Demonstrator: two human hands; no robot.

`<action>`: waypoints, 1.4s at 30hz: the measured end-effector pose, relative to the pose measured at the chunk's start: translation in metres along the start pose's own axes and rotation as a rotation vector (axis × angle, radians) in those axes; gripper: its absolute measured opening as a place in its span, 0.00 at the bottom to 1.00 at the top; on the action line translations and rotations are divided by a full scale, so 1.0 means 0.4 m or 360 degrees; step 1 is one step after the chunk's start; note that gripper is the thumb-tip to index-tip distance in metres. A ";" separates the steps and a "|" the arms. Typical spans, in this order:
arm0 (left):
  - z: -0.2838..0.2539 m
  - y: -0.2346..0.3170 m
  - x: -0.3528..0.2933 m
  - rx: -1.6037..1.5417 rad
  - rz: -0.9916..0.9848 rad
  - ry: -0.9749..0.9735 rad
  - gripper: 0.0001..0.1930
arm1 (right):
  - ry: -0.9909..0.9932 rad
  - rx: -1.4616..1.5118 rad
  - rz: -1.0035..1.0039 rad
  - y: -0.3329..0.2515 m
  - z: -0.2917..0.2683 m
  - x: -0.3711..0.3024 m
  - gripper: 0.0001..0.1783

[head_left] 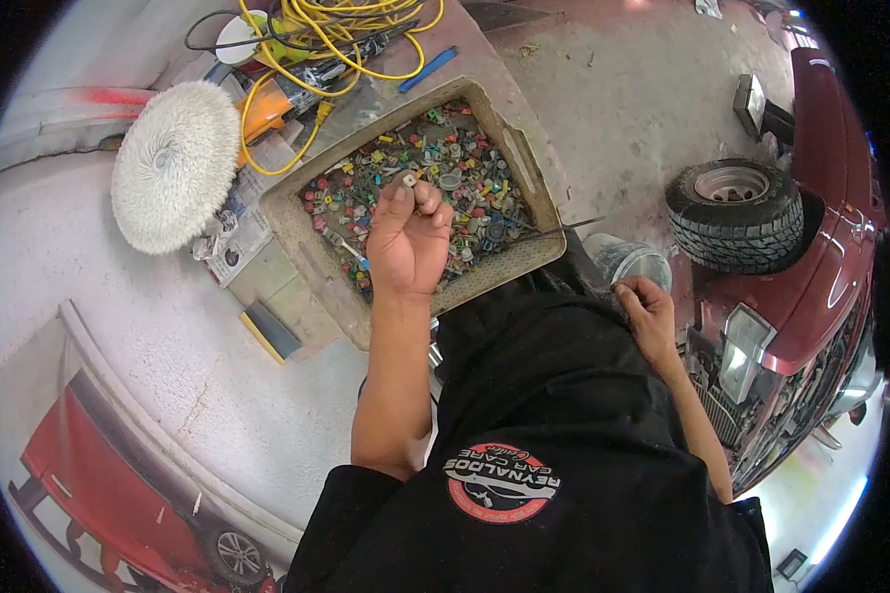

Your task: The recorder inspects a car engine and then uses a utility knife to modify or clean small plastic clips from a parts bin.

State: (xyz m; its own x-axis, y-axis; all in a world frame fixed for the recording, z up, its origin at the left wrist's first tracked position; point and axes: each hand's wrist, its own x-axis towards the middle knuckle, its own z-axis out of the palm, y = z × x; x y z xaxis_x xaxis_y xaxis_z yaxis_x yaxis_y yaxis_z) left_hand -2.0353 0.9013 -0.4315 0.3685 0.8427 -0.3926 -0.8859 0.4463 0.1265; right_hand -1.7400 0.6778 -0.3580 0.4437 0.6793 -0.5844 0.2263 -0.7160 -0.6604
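Observation:
My left hand (408, 237) is raised over a shallow tan tray (331, 316), palm up. Thumb and fingers pinch a small whitish piece (409, 181), which looks like a plastic clip. Inside the tray lies a mixed spread of small plastic clips and fasteners (485, 203) in many colours. My right hand (649, 314) hangs lower at the right, its fingers closed beside a clear plastic tub (635, 265) and the dark cloth over my leg. What those fingers hold, if anything, I cannot make out.
A bench (504, 89) carries the tray, a coiled yellow cord (331, 25), an orange power tool (263, 111) and a white fluffy polishing pad (176, 166). A blue tool (428, 69) lies behind the tray. To the right stand a wheel (734, 212) and a dark red vehicle (826, 287).

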 end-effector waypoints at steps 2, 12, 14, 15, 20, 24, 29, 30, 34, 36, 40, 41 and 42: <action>-0.001 0.002 0.002 0.0153 0.0049 0.0015 0.07 | -0.0002 -0.0006 0.0011 0.007 0.000 0.005 0.14; 0.052 -0.041 -0.011 0.1216 0.0306 0.0016 0.11 | -0.0141 0.0094 -0.0026 -0.279 0.098 0.081 0.18; 0.058 -0.063 -0.018 0.1206 0.0278 -0.0035 0.10 | -0.0162 0.0145 -0.0076 -0.329 0.144 0.094 0.18; 0.060 -0.072 -0.021 0.1290 0.0251 -0.0077 0.10 | -0.0243 0.0350 -0.0042 -0.350 0.169 0.101 0.19; 0.094 -0.106 -0.048 0.1654 0.0280 -0.0143 0.10 | -0.0573 0.0852 0.0107 -0.348 0.197 0.143 0.18; 0.123 -0.117 -0.061 0.1895 0.0532 -0.0152 0.09 | -0.0727 0.1238 0.0257 -0.350 0.205 0.142 0.14; 0.153 -0.108 -0.067 0.2478 0.0939 -0.0282 0.09 | -0.0809 0.1264 0.0350 -0.363 0.201 0.136 0.14; 0.154 -0.109 -0.071 0.2478 0.0940 -0.0280 0.09 | -0.0807 0.1310 0.0348 -0.353 0.201 0.140 0.13; 0.152 -0.112 -0.083 0.2494 0.0866 -0.0267 0.09 | -0.0801 0.1282 0.0374 -0.367 0.198 0.131 0.14; 0.154 -0.117 -0.085 0.2468 0.0835 -0.0258 0.09 | -0.0827 0.1280 0.0358 -0.361 0.193 0.131 0.14; 0.154 -0.128 -0.086 0.2413 0.0883 -0.0273 0.09 | -0.0737 0.1206 0.0330 -0.356 0.191 0.125 0.13; 0.152 -0.129 -0.087 0.2418 0.0875 -0.0274 0.09 | -0.0736 0.1207 0.0330 -0.352 0.189 0.126 0.13; 0.151 -0.130 -0.086 0.2419 0.0874 -0.0276 0.09 | -0.0740 0.1206 0.0312 -0.345 0.186 0.129 0.13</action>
State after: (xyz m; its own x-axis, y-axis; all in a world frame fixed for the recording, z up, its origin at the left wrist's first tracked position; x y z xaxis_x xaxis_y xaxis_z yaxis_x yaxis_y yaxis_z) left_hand -1.9849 0.8673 -0.3694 0.2381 0.9671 0.0895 0.1272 -0.1224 0.9843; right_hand -1.8127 0.8235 -0.3321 -0.0173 0.6706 -0.7416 -0.5200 -0.6396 -0.5662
